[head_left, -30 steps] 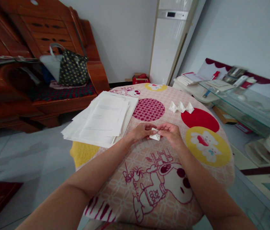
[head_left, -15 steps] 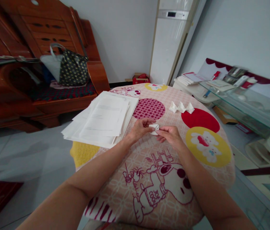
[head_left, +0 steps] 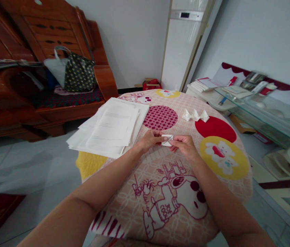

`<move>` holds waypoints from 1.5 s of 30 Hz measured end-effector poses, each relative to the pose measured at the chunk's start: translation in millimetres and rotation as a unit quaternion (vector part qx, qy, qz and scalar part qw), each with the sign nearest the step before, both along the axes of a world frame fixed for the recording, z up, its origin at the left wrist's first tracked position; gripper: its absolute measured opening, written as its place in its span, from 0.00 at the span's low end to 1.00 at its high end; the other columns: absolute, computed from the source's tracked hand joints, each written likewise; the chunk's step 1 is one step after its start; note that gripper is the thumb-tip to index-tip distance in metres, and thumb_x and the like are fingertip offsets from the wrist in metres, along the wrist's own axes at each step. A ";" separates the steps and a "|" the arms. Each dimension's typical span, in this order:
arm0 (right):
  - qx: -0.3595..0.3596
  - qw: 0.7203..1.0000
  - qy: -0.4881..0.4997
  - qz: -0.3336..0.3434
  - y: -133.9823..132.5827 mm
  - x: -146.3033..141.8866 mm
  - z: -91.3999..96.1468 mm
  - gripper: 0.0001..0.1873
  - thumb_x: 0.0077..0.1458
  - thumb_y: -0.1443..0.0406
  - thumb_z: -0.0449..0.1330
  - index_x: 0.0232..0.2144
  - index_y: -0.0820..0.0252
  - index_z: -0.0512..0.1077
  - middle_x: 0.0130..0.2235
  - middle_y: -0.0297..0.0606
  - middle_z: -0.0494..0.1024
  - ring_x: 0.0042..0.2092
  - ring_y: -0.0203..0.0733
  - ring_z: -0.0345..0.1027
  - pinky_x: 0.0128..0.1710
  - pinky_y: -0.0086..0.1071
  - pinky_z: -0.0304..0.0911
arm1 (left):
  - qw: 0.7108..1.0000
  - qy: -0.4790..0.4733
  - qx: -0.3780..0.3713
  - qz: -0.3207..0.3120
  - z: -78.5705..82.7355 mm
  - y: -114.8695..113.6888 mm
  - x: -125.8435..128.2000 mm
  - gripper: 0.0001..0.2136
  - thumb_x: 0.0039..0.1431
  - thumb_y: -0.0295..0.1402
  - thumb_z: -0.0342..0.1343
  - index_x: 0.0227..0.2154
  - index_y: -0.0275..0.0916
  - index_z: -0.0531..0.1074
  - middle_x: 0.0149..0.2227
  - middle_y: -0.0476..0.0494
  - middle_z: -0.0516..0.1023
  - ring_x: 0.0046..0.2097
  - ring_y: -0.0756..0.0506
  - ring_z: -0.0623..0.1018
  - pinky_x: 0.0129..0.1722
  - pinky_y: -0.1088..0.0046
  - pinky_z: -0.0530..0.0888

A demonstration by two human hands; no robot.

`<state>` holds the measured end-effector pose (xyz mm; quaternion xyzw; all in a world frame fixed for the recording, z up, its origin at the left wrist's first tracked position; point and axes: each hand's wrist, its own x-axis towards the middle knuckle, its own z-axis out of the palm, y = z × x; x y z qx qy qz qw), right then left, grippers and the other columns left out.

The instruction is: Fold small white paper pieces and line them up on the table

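A small folded piece of white paper (head_left: 166,141), roughly square with a dark diagonal line across it, is pinched between my two hands over the middle of the table. My left hand (head_left: 151,140) grips its left side, thumb on top. On the right side, the thumb and fingers of my right hand (head_left: 184,144) close on its edge. Beyond my hands, three folded white paper shapes (head_left: 195,115) with pointed tips stand side by side on the tablecloth. A stack of printed paper sheets (head_left: 111,127) lies to the left of my hands.
The round table has a patterned cloth (head_left: 134,178). At left stands a wooden bench (head_left: 65,113) with a dark patterned bag (head_left: 80,72) on it. To the right is a glass-topped cabinet (head_left: 270,109) bearing papers and small items. A tall white appliance (head_left: 178,48) stands behind.
The folded paper has turned flatter towards me, showing a larger square face with the diagonal line. Both hands have shifted very slightly and still hold it.
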<state>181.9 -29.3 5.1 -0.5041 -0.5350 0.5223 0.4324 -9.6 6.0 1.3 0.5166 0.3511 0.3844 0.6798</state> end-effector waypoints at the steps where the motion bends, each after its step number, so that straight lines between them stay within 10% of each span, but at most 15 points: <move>1: -0.003 1.000 0.002 0.002 -0.1 -0.2 0.5 0.17 0.40 0.53 0.72 0.22 0.62 0.78 0.20 0.39 0.79 0.21 0.39 0.72 0.21 0.29 0.67 | 1.000 0.007 0.002 0.005 -0.9 0.3 -0.2 0.19 0.39 0.42 0.74 0.26 0.31 0.76 0.24 0.48 0.75 0.26 0.54 0.70 0.27 0.76 0.64; 20: -0.044 0.997 0.006 0.057 -6.4 -3.7 10.5 0.18 0.45 0.54 0.67 0.16 0.60 0.71 0.17 0.35 0.73 0.16 0.32 0.63 0.16 0.26 0.57 | 0.997 0.010 -0.015 0.074 0.0 -3.8 7.3 0.18 0.46 0.44 0.69 0.21 0.34 0.72 0.21 0.49 0.73 0.24 0.54 0.69 0.26 0.77 0.67; 31: -0.085 0.988 -0.037 0.123 -5.2 8.6 8.1 0.18 0.45 0.53 0.68 0.19 0.61 0.72 0.16 0.33 0.73 0.16 0.32 0.62 0.15 0.24 0.55 | 0.990 0.132 0.016 -0.042 13.1 -0.2 -6.7 0.12 0.50 0.36 0.66 0.21 0.33 0.73 0.18 0.49 0.73 0.20 0.53 0.71 0.22 0.79 0.67; 45: -0.061 0.998 -0.018 0.022 2.6 10.7 0.3 0.15 0.44 0.54 0.66 0.20 0.60 0.71 0.18 0.36 0.74 0.18 0.33 0.64 0.17 0.25 0.56 | 0.975 0.194 0.016 -0.110 11.2 -5.0 -5.6 0.15 0.53 0.38 0.65 0.18 0.35 0.71 0.17 0.50 0.72 0.18 0.55 0.68 0.18 0.81 0.64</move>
